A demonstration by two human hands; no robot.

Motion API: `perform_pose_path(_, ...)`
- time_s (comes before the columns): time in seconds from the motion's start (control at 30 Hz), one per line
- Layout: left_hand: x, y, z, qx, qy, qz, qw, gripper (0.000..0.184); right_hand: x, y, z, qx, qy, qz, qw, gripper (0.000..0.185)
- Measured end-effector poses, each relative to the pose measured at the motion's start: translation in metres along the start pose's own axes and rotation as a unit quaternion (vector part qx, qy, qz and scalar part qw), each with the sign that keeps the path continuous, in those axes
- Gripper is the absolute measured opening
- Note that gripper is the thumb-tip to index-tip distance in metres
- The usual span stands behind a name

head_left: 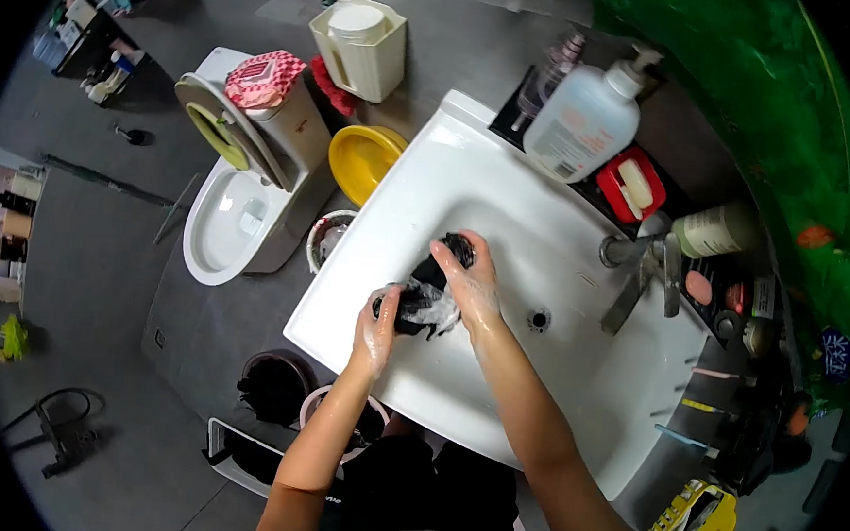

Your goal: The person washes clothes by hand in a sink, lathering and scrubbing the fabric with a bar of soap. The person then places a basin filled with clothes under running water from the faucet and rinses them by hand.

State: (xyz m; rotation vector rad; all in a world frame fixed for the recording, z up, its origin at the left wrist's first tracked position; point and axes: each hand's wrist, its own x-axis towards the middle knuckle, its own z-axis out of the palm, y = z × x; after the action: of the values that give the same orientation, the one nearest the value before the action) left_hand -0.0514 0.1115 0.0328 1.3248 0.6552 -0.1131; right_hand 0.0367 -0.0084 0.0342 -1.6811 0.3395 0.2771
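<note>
A black cloth (pixel 421 299) covered with white suds is held over the near left part of the white sink (pixel 572 401). My left hand (pixel 377 326) is closed round its lower left end. Wrapped round its upper right end is my right hand (pixel 470 273), with foam on the fingers and back. Between the two hands the cloth hangs bunched, with lather on its middle. Suds also wet my left wrist. The drain (pixel 538 319) lies to the right of my right hand, and the metal faucet (pixel 639 274) stands farther right.
Behind the sink are a pump bottle (pixel 585 120), a red soap dish (pixel 631 186) and a green bottle (pixel 714 232). Toothbrushes (pixel 687 437) stick out at the right. A yellow basin (pixel 365 163) and a toilet (pixel 233 220) are at the left, with a dark bucket (pixel 276 388) below.
</note>
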Motion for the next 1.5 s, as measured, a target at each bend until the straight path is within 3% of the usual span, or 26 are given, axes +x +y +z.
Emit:
perform_pose_path(0.13,0.004,0.009,-0.039,0.215,0.057,0.033,0.974,0.033,0.002,-0.005,0.047,0.077,-0.071,0.0,0.994,0.072)
perform_pose_path(0.17,0.008,0.002,-0.045,0.273,0.118,0.141,0.944,0.022,0.007,0.023,0.064,0.086,-0.092,-0.08,0.989,0.07)
perform_pose_path(0.2,0.013,-0.003,-0.051,0.333,0.146,0.203,0.909,0.02,0.0,0.039,0.071,-0.132,-0.045,-0.244,0.96,0.065)
perform_pose_path(0.27,0.017,-0.006,-0.063,0.447,0.195,0.319,0.813,0.016,-0.012,0.042,0.077,-0.37,-0.109,-0.317,0.866,0.061)
perform_pose_path(0.3,0.018,-0.007,-0.063,0.458,0.226,0.331,0.793,0.014,-0.016,0.045,0.078,-0.405,-0.099,-0.331,0.846,0.058)
perform_pose_path(0.43,0.022,-0.016,-0.071,0.425,0.206,0.314,0.824,0.016,-0.015,0.05,0.08,-0.379,-0.071,-0.344,0.856,0.053)
perform_pose_path(0.53,0.016,-0.016,-0.068,0.354,0.213,0.343,0.844,0.022,-0.025,0.045,0.07,-0.226,-0.033,-0.332,0.915,0.047)
perform_pose_path(0.73,-0.045,-0.042,-0.065,0.25,0.227,0.361,0.869,0.016,-0.083,0.052,0.042,-0.162,-0.035,-0.375,0.912,0.032)
perform_pose_path(0.97,-0.145,-0.145,-0.075,0.181,0.309,0.311,0.88,0.012,-0.183,0.101,0.026,-0.133,-0.084,-0.373,0.914,0.028)
perform_pose_path(1.07,-0.186,-0.19,-0.084,0.137,0.29,0.208,0.924,0.012,-0.223,0.119,0.02,-0.127,-0.121,-0.337,0.925,0.026)
perform_pose_path(1.23,-0.22,-0.276,-0.118,0.167,0.326,0.151,0.918,0.012,-0.256,0.178,0.04,-0.13,-0.205,-0.312,0.919,0.02)
perform_pose_path(1.47,-0.241,-0.405,-0.193,0.136,0.404,0.034,0.904,0.012,-0.267,0.314,0.088,-0.176,-0.339,-0.112,0.917,0.019)
perform_pose_path(1.5,-0.246,-0.42,-0.206,0.125,0.426,0.022,0.896,0.014,-0.262,0.356,0.095,-0.108,-0.346,-0.087,0.928,0.02)
